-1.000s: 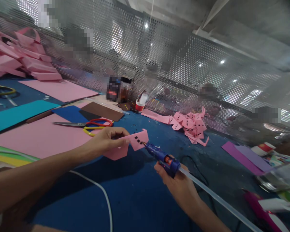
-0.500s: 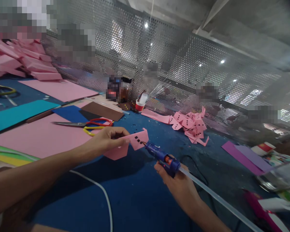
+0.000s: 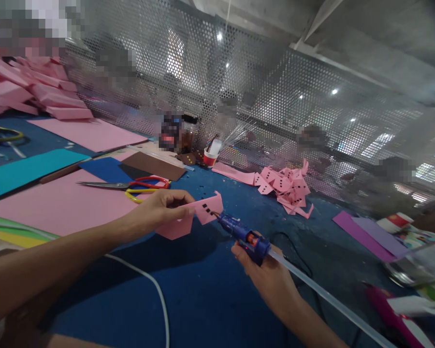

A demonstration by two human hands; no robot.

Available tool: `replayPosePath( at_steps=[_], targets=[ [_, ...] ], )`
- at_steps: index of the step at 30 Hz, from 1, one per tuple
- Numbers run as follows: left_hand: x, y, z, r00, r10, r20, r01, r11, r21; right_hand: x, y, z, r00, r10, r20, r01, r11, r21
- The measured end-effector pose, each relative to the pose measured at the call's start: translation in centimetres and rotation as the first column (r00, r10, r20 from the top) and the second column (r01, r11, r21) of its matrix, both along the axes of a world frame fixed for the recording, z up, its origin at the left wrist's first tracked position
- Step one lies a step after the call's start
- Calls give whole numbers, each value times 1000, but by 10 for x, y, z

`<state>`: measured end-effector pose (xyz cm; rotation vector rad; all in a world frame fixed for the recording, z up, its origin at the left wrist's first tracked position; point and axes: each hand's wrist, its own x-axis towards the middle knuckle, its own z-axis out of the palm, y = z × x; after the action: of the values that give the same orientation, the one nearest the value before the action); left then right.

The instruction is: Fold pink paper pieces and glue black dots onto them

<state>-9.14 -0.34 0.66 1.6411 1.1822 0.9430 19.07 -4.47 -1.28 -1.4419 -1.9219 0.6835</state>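
My left hand (image 3: 163, 210) pinches a folded pink paper piece (image 3: 176, 228) above the blue table. Several small black squares sit on the paper's right flap. In my right hand (image 3: 266, 270) is a blue glue gun (image 3: 239, 231), its tip at the black squares; whether it touches the paper I cannot tell. A long translucent glue stick (image 3: 326, 296) sticks out of the gun's back end. Just behind my left hand, scissors (image 3: 130, 186) with red and yellow handles lie on a pink sheet (image 3: 65, 203).
Beyond the gun lies a heap of pink paper pieces (image 3: 282, 186) with black squares. A red and white cup (image 3: 210, 157) holds thin sticks. To the right are purple sheets (image 3: 366, 232) and a magenta and white glue gun (image 3: 395, 314). A white cord (image 3: 155, 285) crosses the front.
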Motion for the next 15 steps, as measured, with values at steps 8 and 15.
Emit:
replayPosePath(
  at_steps=[8,15],
  targets=[
    [-1,0,0,1000,0,2,0,1000,0,0,1,-3,1000,-9,-11,8,1000,-24],
    [-1,0,0,1000,-14,20,15,1000,-16,1,0,-2,1000,0,-19,0,1000,-19]
  ],
)
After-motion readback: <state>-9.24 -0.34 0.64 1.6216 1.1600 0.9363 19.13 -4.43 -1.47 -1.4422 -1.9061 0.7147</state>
